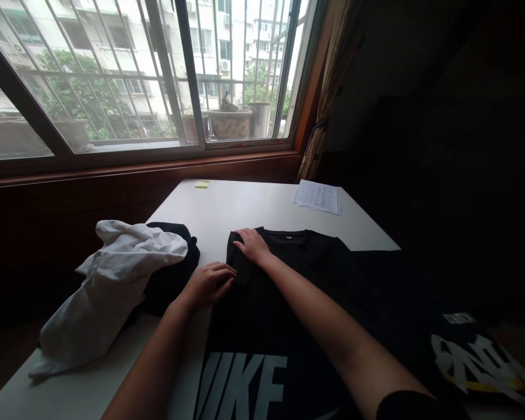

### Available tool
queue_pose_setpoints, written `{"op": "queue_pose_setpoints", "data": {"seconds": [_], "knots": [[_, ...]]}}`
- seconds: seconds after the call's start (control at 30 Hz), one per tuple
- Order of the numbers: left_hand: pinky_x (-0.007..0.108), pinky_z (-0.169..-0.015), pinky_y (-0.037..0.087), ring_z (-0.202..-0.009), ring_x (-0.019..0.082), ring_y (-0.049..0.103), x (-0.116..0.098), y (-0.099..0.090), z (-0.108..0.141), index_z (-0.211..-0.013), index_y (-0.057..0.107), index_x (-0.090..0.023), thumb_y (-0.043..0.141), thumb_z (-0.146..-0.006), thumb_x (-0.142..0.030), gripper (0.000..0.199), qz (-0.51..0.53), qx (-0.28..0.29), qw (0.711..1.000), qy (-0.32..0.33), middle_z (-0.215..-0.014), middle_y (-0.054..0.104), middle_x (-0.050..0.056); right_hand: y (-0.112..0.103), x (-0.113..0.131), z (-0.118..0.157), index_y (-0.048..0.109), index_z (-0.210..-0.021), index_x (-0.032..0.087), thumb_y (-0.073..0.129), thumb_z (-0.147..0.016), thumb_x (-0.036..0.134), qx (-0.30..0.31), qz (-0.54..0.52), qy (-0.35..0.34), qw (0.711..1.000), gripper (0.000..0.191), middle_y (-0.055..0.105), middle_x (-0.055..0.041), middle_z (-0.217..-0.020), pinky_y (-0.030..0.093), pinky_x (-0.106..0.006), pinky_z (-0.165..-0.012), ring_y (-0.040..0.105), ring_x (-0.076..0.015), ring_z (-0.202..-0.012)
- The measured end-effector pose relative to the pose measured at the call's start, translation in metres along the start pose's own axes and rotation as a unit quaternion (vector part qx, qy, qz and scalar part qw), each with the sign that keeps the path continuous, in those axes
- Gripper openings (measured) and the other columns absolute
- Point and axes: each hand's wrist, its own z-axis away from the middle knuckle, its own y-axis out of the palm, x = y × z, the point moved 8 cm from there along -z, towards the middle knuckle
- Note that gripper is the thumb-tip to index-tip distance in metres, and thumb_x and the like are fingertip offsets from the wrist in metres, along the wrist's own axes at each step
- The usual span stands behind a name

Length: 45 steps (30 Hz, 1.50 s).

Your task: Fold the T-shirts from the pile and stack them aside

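Note:
A black T-shirt [245, 315] with large pale letters lies spread on the white table [231, 204], its collar toward the window. My right hand [252, 245] rests on the shirt near its upper left shoulder, palm down with the fingers extended. At the shirt's left edge, beside the sleeve, is my left hand [210, 284]; its fingers are bent together with the thumb at the black cloth, and the fingertips seem to pinch the sleeve edge.
White cloth [126, 274] and black cloth [168, 280] lie heaped at the left. Papers [318, 197] and a yellow note [202, 184] are near the far edge. Another dark garment with a graphic [481, 361] lies at the right.

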Motion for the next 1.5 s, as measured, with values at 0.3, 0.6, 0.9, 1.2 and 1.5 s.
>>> {"op": "queue_pose_setpoints", "data": {"seconds": [0.3, 0.6, 0.9, 1.2, 1.5], "knots": [[0.031, -0.073, 0.049, -0.084, 0.019, 0.060, 0.029, 0.004, 0.006, -0.125, 0.055, -0.024, 0.064, -0.079, -0.020, 0.047, -0.004, 0.011, 0.998, -0.068, -0.098, 0.061, 0.003, -0.017, -0.005, -0.009, 0.060, -0.133, 0.018, 0.061, -0.096, 0.035, -0.039, -0.048, 0.044, 0.997, 0.041, 0.060, -0.0131, -0.129, 0.040, -0.037, -0.109, 0.055, -0.0230, -0.120], [0.025, -0.062, 0.044, -0.067, 0.014, 0.055, 0.040, 0.013, 0.007, -0.127, 0.051, -0.022, 0.061, -0.079, -0.017, 0.049, 0.083, 0.031, 0.991, -0.097, -0.081, 0.058, -0.003, 0.002, -0.007, -0.034, 0.051, -0.145, 0.022, 0.075, -0.082, 0.046, 0.078, -0.142, 0.111, 0.981, 0.072, 0.070, -0.0129, -0.123, 0.051, -0.039, -0.094, 0.066, -0.0286, -0.112], [0.024, -0.058, 0.039, -0.061, 0.012, 0.049, 0.038, 0.010, 0.007, -0.120, 0.055, -0.022, 0.060, -0.078, -0.015, 0.042, 0.143, 0.041, 0.984, -0.101, -0.070, 0.051, -0.006, 0.007, -0.010, -0.044, 0.058, -0.143, 0.025, 0.076, -0.076, 0.019, 0.115, -0.260, 0.108, 0.953, 0.069, 0.069, -0.0081, -0.130, 0.054, -0.030, -0.093, 0.068, -0.0236, -0.113], [0.023, -0.058, 0.037, -0.060, 0.012, 0.046, 0.034, 0.006, 0.007, -0.113, 0.060, -0.022, 0.060, -0.078, -0.016, 0.035, 0.146, 0.048, 0.982, -0.107, -0.067, 0.047, -0.007, -0.004, -0.031, -0.035, 0.067, -0.132, 0.024, 0.070, -0.078, 0.016, 0.133, -0.256, 0.156, 0.945, 0.055, 0.077, -0.0051, -0.108, 0.056, -0.030, -0.080, 0.072, -0.0208, -0.090], [0.023, -0.058, 0.035, -0.059, 0.010, 0.044, 0.035, 0.008, 0.008, -0.109, 0.064, -0.020, 0.059, -0.074, -0.012, 0.037, 0.159, 0.051, 0.981, -0.101, -0.066, 0.045, -0.007, -0.007, -0.046, -0.029, 0.064, -0.133, 0.023, 0.067, -0.070, 0.016, 0.109, -0.130, 0.192, 0.967, 0.063, 0.074, -0.0096, -0.111, 0.053, -0.036, -0.083, 0.069, -0.0283, -0.098]]}}
